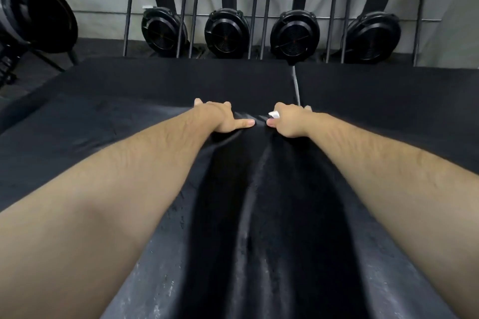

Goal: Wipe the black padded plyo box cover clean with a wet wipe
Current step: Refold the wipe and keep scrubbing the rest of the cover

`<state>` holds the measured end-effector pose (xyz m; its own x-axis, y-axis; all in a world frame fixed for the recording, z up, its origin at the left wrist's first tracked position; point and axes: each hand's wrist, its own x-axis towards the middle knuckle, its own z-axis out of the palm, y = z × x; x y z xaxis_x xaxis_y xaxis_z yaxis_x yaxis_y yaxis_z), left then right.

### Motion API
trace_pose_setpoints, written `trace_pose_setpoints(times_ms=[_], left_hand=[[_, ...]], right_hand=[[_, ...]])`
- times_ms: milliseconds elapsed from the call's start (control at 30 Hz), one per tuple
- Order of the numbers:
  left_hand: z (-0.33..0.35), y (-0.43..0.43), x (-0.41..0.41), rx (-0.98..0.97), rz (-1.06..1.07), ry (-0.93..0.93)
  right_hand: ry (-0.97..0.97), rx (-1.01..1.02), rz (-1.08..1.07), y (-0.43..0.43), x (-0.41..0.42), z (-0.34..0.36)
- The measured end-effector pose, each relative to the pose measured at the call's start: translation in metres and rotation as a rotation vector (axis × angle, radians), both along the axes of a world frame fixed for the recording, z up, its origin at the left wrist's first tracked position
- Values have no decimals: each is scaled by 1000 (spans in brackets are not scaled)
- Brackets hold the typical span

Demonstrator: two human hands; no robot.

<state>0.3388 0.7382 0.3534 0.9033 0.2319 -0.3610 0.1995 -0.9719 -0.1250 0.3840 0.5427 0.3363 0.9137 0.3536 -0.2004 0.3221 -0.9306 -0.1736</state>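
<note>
The cover (248, 189) lies rumpled under both arms, its far edge gripped by the left hand (223, 119) with curled fingers and by the right hand (288, 122), which also pinches the wipe (274, 114), probably to pull the fabric taut for wiping

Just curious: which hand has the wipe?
The right hand: a white wipe pokes from its fingers. The left hand grips only the black cover.
</note>
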Motion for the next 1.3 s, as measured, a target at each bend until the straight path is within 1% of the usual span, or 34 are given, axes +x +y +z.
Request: trace_pose_setpoints(times_ms=[100, 167, 233, 300, 367, 400, 467, 533, 633, 733, 833, 900, 933, 1033, 1067, 1167, 1200, 1300], left_hand=[[-4, -49, 1, -7, -34, 54], [-10, -78, -3, -16, -56, 47], [-18, -91, -14, -67, -76, -26], [-23, -83, -29, -165, -101, -148], [-29, -62, -42, -233, -119, -262], [-34, -52, -50, -248, -106, -305], [-45, -40, -67, -274, -57, -322], [-58, -40, -81, -266, -62, -294], [-67, -42, -85, -241, -77, -346], [-68, -42, -83, -247, -71, -358], [-70, -42, -86, -247, -76, -377], [-69, -42, -85, -242, -81, -391], [-69, -42, -85, -242, -80, -393], [-69, -42, -85, -253, -82, -383], [-69, -42, -85, -256, -84, -386], [-68, -41, -85, -260, -89, -390], [-68, -41, -85, -253, -89, -386], [-68, -41, -84, -243, -90, -379]], right_hand=[[5, -72, -43, -51, -8, 1], [22, -95, -81, -78, -14, -1], [40, -95, -112, -97, -23, -2], [16, -85, -123, -109, -36, -2], [-55, 1, -126, -116, -54, 0], [-94, 90, -143, -119, -60, -2], [-156, 244, -178, -122, -75, -9], [-162, 263, -144, -115, -89, -19], [-99, 272, -60, -97, -102, -27], [-85, 331, -97, -73, -103, -20], [-89, 250, -10, -49, -112, -22], [-115, 208, 5, -41, -115, -29], [-123, 206, -3, -40, -112, -30], [-52, 251, -36, -33, -107, -23], [-61, 264, -20, -29, -109, -23], [-160, 146, 77, -27, -116, -32], [-169, 122, 50, -32, -110, -35], [-93, 105, -73, -41, -89, -33]])
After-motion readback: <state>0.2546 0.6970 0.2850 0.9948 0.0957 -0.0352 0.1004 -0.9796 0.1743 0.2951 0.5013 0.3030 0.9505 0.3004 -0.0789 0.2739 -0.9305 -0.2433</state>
